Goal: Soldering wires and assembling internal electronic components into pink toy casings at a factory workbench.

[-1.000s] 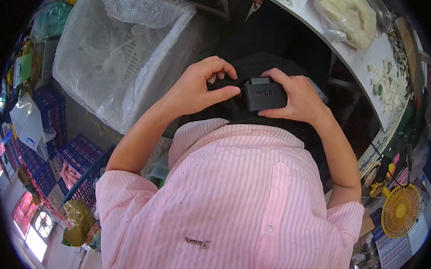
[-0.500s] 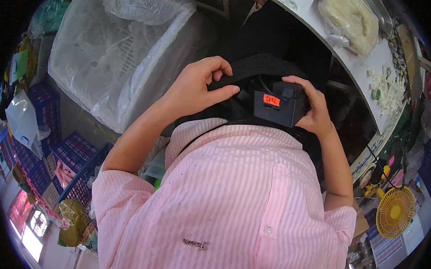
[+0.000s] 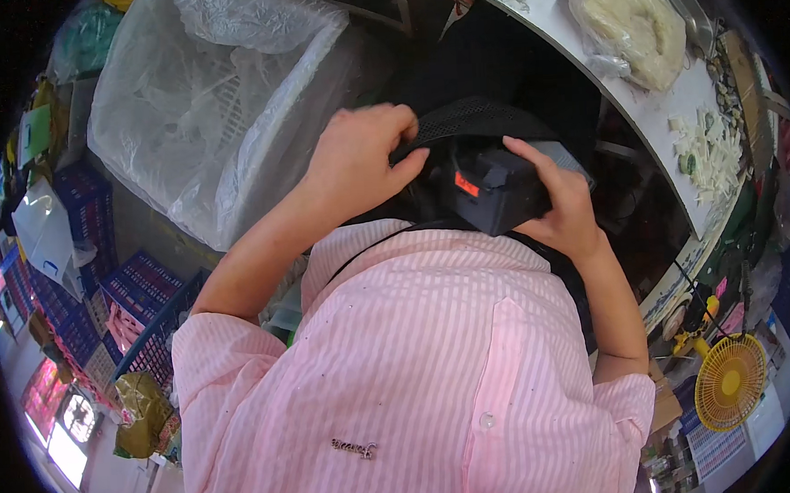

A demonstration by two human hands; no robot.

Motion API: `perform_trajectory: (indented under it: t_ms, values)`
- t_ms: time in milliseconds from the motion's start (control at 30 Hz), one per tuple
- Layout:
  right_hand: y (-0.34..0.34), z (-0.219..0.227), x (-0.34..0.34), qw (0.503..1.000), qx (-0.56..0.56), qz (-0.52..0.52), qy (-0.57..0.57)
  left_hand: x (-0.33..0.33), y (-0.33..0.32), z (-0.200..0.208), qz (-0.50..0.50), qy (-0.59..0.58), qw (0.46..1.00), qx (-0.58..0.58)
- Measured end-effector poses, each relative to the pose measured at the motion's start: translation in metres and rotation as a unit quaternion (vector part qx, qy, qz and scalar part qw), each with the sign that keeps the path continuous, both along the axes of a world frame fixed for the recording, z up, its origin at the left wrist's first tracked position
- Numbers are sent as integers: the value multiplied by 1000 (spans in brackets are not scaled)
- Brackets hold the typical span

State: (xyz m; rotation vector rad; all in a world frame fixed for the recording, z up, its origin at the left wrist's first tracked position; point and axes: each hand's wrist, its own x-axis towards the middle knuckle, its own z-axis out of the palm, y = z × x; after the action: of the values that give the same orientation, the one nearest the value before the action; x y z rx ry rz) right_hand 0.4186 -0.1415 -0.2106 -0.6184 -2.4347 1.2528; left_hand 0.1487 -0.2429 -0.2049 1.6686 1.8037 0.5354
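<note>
In front of my waist, my right hand (image 3: 562, 206) grips a black box-shaped device (image 3: 497, 198) with a small orange sticker on its face. A dark cable seems to run from its top. Behind the device arches a black mesh fabric edge (image 3: 473, 115), perhaps of a bag or pouch. My left hand (image 3: 363, 155) pinches the left end of that mesh between thumb and curled fingers, slightly blurred. The device sits partly under the mesh; what lies beneath it is too dark to make out.
To the left stands a large bin lined with clear plastic (image 3: 204, 105). A white curved table (image 3: 614, 105) at the right holds a bagged pale lump (image 3: 637, 29) and white small pieces (image 3: 713, 158). Blue crates (image 3: 141, 284) stand left; a yellow fan (image 3: 730, 382) is at lower right.
My right hand has turned the device and shifted it a little left, so its sticker now faces more to the left. The left hand stays at the mesh, moving slightly left.
</note>
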Motion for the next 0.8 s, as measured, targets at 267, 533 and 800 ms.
perform_trajectory:
  t_ms: [267,533,800]
  values:
    - [-34,-6,-7,990,122,-68,-15,42,4,10,-58,-175,980,81]
    - [-40,-18,-4,991,119,-51,9,56,-8,-11,-72,-142,982,100]
    - [-40,-18,-3,992,116,-54,-2,57,-8,-12,-77,-149,980,111]
